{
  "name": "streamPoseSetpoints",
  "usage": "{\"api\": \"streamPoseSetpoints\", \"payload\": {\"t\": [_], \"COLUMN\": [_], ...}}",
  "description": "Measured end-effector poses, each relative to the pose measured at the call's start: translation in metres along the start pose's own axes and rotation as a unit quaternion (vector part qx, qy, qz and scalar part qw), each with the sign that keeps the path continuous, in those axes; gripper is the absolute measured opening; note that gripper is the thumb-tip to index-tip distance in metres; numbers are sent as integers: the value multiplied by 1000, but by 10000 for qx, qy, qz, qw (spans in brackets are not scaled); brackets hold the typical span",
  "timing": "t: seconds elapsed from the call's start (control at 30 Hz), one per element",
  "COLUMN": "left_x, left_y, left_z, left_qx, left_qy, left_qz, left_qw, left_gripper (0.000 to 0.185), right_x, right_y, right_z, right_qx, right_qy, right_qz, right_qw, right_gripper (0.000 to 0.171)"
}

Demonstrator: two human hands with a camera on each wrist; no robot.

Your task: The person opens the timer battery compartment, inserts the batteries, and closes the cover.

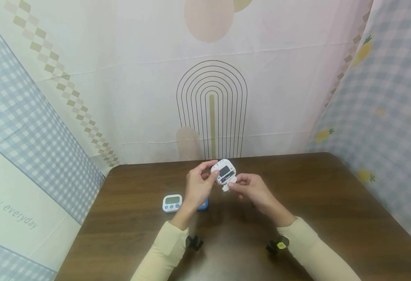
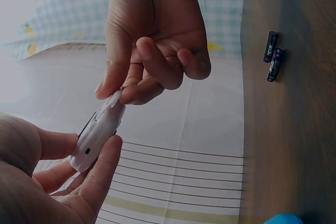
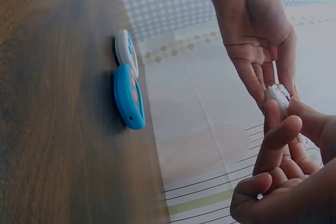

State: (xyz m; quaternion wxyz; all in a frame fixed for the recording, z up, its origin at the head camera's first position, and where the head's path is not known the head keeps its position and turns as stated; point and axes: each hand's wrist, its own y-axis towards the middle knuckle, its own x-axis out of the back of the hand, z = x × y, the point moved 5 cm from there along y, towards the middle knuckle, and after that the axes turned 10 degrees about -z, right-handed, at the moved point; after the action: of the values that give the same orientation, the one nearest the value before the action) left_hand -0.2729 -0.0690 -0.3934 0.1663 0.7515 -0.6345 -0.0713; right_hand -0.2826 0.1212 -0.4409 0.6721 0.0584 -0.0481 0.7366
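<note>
i am holding a white timer (image 1: 224, 171) up above the table (image 1: 332, 203), back side facing me, with its battery bay showing as a dark rectangle. my left hand (image 1: 197, 186) is curling round the timer's left edge, thumb on the near side and fingers behind it; in the left wrist view the timer (image 2: 97, 132) is sitting between that thumb and the fingers, tilted up toward my other hand. my right hand (image 1: 252, 189) is pinching a small white cover (image 1: 227, 185) between thumb and forefinger, right at the timer's lower edge and touching it; the remaining fingers are curling loosely into the palm. in the left wrist view the cover (image 2: 113, 99) is peeking out from those fingertips (image 2: 107, 90), meeting the top of the timer.

on the table, to the left of my hands, a second white timer (image 1: 172, 203) is lying face up, and a blue timer (image 1: 203, 204) is lying just beside it, mostly hidden behind my left wrist in the head view. two black batteries (image 2: 273, 56) are lying side by side on the wood, well apart from the timers. patterned cloth (image 1: 128, 78) is hanging behind and on both sides of the table.
</note>
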Motion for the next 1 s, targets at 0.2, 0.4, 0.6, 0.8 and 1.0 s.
{"api": "streamPoseSetpoints", "payload": {"t": [0.2, 0.4, 0.6, 0.8, 1.0], "left_x": [0, -3, -5, -6, -7], "left_y": [-1, -2, -3, -4, -5], "left_z": [-1, -1, -3, -3, -2], "left_qx": [9, -18, -58, -60, -202], "left_qy": [-12, -62, -4, 29, 31], "left_qz": [-3, 66, 111, 119, 107], "left_qw": [10000, 10000, 9999, 9999, 9997], "left_gripper": [30, 30, 31, 31, 32], "right_x": [1, 1, 1, 1, -1], "right_y": [0, 1, 1, 0, -1], "right_z": [0, -2, -3, -4, -2], "right_qx": [-174, -308, -411, -538, -565], "right_qy": [180, 552, 795, 851, 1005], "right_qz": [-136, -208, -222, -270, -283], "right_qw": [9996, 9978, 9957, 9946, 9929], "right_gripper": [18, 22, 26, 30, 33]}}
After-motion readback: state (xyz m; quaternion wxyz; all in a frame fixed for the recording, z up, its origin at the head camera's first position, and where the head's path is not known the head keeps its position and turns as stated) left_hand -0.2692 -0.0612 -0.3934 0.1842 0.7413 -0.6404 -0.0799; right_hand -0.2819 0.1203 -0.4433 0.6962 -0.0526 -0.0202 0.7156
